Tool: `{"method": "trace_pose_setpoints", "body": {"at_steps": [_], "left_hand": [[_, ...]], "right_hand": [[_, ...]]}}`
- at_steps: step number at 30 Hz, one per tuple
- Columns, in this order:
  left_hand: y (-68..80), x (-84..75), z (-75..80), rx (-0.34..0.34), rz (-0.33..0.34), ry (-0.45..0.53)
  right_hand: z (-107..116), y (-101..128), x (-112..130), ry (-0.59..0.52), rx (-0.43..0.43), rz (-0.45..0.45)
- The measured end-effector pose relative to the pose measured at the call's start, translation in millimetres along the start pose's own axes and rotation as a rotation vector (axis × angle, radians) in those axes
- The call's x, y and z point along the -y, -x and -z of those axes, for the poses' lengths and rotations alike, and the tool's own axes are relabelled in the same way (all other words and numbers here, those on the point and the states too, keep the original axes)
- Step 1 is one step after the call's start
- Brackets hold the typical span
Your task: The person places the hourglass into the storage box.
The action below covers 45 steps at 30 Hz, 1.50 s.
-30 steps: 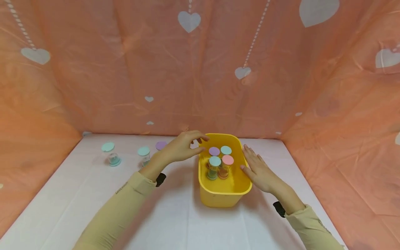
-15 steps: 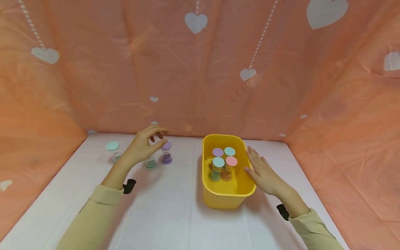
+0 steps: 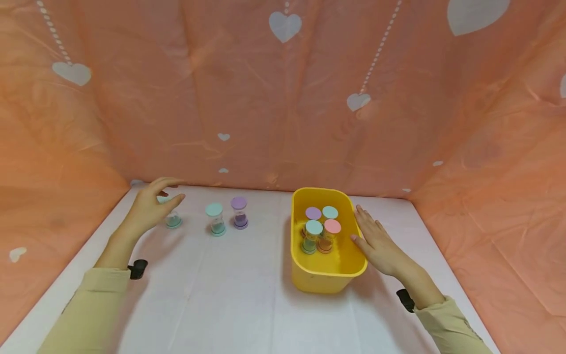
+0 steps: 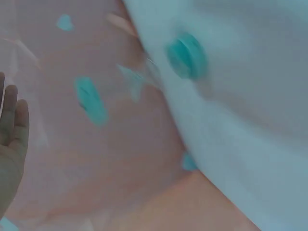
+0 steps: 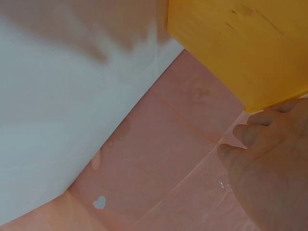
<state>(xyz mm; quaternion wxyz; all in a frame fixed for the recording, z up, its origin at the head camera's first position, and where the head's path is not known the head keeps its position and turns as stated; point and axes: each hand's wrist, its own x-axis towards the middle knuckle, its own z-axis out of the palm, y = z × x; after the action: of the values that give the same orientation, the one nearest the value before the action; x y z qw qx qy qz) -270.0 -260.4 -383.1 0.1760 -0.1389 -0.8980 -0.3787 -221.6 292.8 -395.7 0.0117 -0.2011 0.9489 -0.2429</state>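
Hourglass [image 3: 173, 220] is standing upright just beyond the nearer left fingers [image 3: 161, 183], which are hanging apart, holding nothing

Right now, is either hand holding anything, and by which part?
Nothing is held: the left hand hovers near the leftmost hourglass, and the right hand rests against the yellow bin without gripping it.

No text, label or number seems readable here.
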Motion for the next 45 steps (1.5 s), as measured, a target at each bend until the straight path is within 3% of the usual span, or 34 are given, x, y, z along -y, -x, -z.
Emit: {"method": "trace_pose_setpoints", "body": {"at_steps": [8,18,45], "left_hand": [[5.4,31.7,14.7,0.038,0.054,-0.014],[4.0,57.2,9.9,0.132,0.105,-0.010],[16.6,73.0,-1.7,0.093,0.268,0.111]], "right_hand": [[-0.6,0.8,-1.9,0.000,0.002,-0.009],[0.7,1.0,1.4,-0.004,-0.002,-0.001],[1.4,0.0,2.3,-0.007,-0.008,-0.001]]}}
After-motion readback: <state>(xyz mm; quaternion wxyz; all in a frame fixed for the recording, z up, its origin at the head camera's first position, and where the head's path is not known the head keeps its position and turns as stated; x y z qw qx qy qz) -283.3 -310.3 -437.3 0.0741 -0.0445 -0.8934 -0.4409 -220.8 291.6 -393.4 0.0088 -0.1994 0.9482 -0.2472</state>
